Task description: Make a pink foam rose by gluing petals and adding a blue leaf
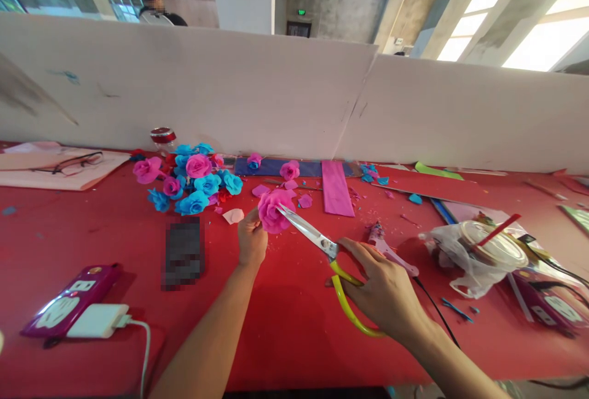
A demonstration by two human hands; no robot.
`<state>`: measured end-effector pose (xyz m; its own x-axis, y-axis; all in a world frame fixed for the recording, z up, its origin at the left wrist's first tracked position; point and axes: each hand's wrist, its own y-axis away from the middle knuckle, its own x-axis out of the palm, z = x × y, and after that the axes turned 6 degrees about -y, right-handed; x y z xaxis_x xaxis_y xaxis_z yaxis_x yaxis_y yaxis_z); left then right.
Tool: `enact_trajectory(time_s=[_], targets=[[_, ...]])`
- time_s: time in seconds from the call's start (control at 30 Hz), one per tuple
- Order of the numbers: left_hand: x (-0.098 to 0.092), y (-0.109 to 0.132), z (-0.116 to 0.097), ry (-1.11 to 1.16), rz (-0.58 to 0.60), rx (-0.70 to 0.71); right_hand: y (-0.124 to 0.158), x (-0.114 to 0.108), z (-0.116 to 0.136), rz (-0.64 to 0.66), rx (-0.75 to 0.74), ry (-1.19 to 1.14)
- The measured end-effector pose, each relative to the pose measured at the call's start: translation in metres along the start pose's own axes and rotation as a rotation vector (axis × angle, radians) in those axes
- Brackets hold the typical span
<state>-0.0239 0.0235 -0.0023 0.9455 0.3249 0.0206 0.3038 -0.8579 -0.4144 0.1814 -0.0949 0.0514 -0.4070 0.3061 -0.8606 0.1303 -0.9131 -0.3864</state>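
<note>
Head view: left hand (253,240), closed on a pink flower (269,218), grip point hidden behind petals; right hand (384,282), fingers through scissors (313,233), blade tips at the petals. Flower at left hand's one o'clock, right hand's ten. Beneath: red bench (285,331).

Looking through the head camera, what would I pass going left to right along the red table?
Left power strip, flower bunch, left hand, held pink flower, scissors, right hand, lidded cup.
</note>
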Motion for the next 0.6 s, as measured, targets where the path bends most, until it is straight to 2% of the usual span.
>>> enact_trajectory(time_s=[0.27, 0.4, 0.5, 0.6], targets=[[0.000, -0.001, -0.005, 0.015, 0.020, -0.078, 0.001, -0.002, -0.004, 0.010, 0.008, -0.098], [0.000, -0.001, 0.002, 0.034, 0.000, -0.114, -0.001, -0.006, -0.009, -0.053, 0.077, -0.116], [0.001, -0.003, 0.011, 0.104, 0.028, -0.193, -0.002, -0.012, -0.013, -0.063, 0.066, -0.032], [0.002, -0.005, 0.016, 0.220, 0.149, -0.245, -0.004, -0.022, -0.021, -0.100, -0.053, 0.178]])
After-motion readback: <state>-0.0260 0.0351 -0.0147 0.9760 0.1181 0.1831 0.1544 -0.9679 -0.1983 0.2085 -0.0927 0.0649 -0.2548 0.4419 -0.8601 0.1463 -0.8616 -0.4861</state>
